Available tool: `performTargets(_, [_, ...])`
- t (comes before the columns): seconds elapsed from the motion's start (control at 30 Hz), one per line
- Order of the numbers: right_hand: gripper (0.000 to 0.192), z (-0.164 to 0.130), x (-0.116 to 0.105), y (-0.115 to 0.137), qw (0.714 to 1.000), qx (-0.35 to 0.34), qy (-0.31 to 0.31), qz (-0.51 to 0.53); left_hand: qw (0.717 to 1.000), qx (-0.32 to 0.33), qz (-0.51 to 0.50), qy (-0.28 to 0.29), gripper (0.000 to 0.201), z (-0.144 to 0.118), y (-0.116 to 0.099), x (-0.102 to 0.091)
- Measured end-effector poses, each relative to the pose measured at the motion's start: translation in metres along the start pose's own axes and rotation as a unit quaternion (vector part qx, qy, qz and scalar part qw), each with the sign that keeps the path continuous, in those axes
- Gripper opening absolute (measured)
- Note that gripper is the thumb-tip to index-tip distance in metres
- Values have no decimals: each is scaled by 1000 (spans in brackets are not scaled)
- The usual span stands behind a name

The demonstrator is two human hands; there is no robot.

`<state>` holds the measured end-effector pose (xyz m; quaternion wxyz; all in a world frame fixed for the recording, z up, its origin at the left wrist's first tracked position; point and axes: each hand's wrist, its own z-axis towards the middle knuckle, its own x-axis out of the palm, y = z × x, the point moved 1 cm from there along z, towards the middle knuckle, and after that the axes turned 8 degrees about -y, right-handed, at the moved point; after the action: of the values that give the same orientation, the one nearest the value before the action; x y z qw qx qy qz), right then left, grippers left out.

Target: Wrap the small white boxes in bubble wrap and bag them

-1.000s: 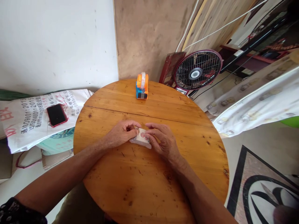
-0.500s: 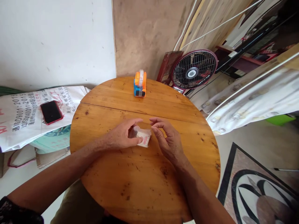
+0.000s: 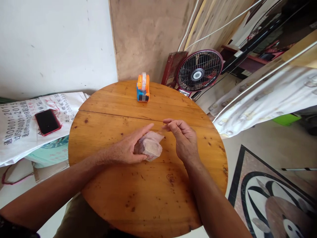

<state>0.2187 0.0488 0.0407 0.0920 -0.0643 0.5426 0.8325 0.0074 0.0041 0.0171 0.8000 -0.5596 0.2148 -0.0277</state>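
Note:
A small whitish box [image 3: 152,148] in crinkled clear plastic sits over the middle of the wooden table. My left hand [image 3: 126,147] grips it from the left, thumb at the near side and fingers along the far side. A loose flap of the wrapping stands up at the box's far edge. To the right of the box, my right hand [image 3: 184,138] is closed in a pinch, apart from the box. Something thin and see-through may be at its fingertips, too faint to name. An orange and blue tape dispenser [image 3: 143,87] with a roll of clear tape stands at the table's far edge.
The round wooden table [image 3: 148,201] fills the middle. On the left, a phone [image 3: 48,122] with a red case lies on a printed white sack [image 3: 17,145]. Behind the table's far right edge stands a fan [image 3: 198,74]. A patterned white curtain [image 3: 267,96] hangs at right.
The box has been tilted so another side shows, with a flap of its wrapping raised. My right hand has moved right, away from the box, fingers pinched. The view has shifted slightly.

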Motion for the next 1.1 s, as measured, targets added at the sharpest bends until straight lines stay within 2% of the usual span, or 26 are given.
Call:
performTargets(0.1, [25,5,4,-10,998,46,-13,30,999,40,37,1,84,0,-1,0])
performTargets(0.2, [27,9,9,-22,991,106,-30,79,994,89,69,12,67,1,-3,-1])
performTargets(0.27, [27,12,11,-26,984,134,-42,105,992,84,88,26,57,2,-3,-2])
performTargets(0.33, [27,12,11,-26,979,148,-58,124,994,47,90,33,54,2,-2,-3])
performTargets(0.43, [28,11,8,-21,975,160,-67,137,997,-19,73,19,71,-1,3,-3])
performTargets(0.5, [29,8,6,-17,976,173,-33,130,997,-51,62,10,85,-2,7,-2])
performTargets(0.57, [35,5,4,-15,977,182,27,110,996,-64,58,7,92,-3,11,-2])
performTargets(0.63, [44,3,2,-17,979,180,61,73,995,-68,66,0,94,-3,11,-2])
performTargets(0.77, [50,5,-1,-23,985,169,37,5,994,-69,87,-11,92,-1,9,-4])
performTargets(0.97, [56,1,15,-23,964,217,114,102,994,-63,94,-7,98,-1,7,-3])
performTargets(1.03, [53,-1,20,-22,964,210,106,127,996,-55,74,0,104,-1,5,-5])
performTargets(1.1, [49,0,21,-22,968,193,75,145,999,-33,33,5,101,-1,1,-8])
